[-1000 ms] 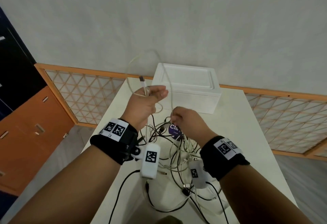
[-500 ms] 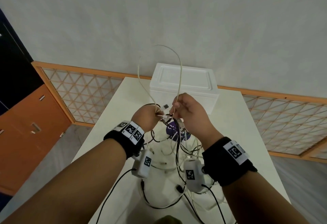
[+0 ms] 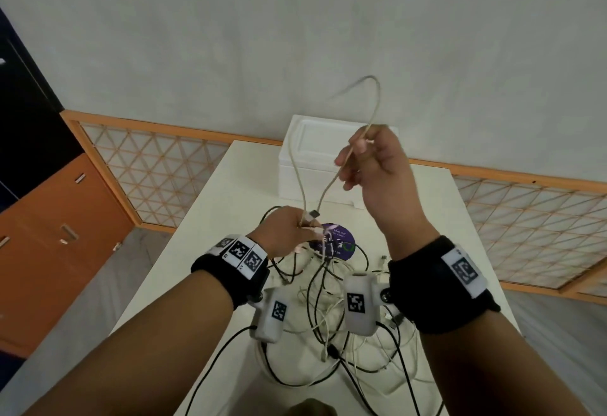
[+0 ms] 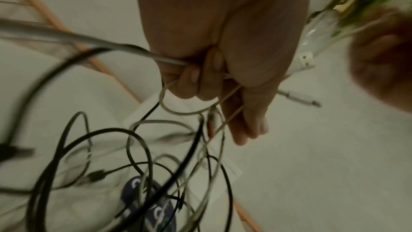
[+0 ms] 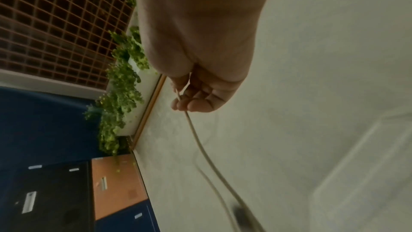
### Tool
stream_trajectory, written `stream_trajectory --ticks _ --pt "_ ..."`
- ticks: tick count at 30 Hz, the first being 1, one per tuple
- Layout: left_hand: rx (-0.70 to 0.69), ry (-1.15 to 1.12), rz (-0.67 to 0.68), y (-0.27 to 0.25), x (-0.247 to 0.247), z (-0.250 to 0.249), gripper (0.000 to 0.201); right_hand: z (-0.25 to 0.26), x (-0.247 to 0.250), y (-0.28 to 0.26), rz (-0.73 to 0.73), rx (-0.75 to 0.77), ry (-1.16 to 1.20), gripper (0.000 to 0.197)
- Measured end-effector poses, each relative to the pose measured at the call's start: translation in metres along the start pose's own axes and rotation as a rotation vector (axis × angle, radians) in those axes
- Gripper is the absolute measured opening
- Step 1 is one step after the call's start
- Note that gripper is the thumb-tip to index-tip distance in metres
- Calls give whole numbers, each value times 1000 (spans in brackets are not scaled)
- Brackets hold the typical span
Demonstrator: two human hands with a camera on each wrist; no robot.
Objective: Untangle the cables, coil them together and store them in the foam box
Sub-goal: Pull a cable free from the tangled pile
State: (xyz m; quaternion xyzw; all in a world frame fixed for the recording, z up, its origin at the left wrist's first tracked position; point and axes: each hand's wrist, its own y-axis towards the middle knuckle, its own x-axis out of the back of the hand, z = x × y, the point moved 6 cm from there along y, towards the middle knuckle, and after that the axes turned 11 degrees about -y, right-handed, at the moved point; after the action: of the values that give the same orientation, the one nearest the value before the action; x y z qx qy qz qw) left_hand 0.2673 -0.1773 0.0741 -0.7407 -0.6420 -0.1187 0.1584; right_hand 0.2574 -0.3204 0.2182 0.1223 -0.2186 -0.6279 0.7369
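Observation:
A tangle of black and white cables [image 3: 331,310] lies on the white table [image 3: 460,218]. My left hand [image 3: 295,228] grips the ends of a thin beige cable [image 3: 297,172] just above the tangle; the left wrist view shows its fingers [image 4: 196,80] curled round several strands. My right hand [image 3: 368,159] is raised higher and pinches the same beige cable, whose loop arcs above it. The right wrist view shows the cable [image 5: 200,144] running down from the pinching fingertips [image 5: 183,101]. The white foam box [image 3: 315,159], lid on, stands at the table's far edge behind my hands.
A round purple sticker [image 3: 341,241] lies on the table under the tangle. An orange lattice railing [image 3: 157,165] runs behind the table. Orange and dark cabinets [image 3: 59,235] stand to the left. Green plants [image 5: 122,80] show in the right wrist view.
My right hand has risen from beside the left hand and slid up along the beige cable, drawing the loop taller and to the right. The left hand stayed low, holding the ends.

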Motion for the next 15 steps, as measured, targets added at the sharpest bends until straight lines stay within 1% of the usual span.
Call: stream_trajectory --ticks 3,5,6,7,8,10,11,13,14,15 --pt "100 87 -36 1 12 27 24 22 28 5 -162 52 -16 18" --pt "171 126 -62 -3 20 42 36 22 52 7 -276 41 -52 20" --pt "210 100 -78 -4 24 50 38 18 63 7 -323 21 -102 22" --pt "244 47 -94 -6 25 56 37 12 74 6 -360 -2 -217 22" --pt "263 -33 -117 -8 27 60 39 6 84 4 -375 -27 -399 20" --pt "247 -191 -184 -12 32 64 47 -12 101 -3 -316 -116 -790 17" --pt "232 -240 -229 -13 36 63 44 -23 109 -10 -261 -212 -957 18" --pt "220 -286 -313 -17 41 60 31 -46 122 -29 -100 -457 -1242 22" --pt "217 -312 -350 -17 43 58 27 -55 121 -39 -7 -542 -1347 22" --pt "215 -352 -383 -19 43 54 24 -59 117 -46 67 -586 -1414 22"
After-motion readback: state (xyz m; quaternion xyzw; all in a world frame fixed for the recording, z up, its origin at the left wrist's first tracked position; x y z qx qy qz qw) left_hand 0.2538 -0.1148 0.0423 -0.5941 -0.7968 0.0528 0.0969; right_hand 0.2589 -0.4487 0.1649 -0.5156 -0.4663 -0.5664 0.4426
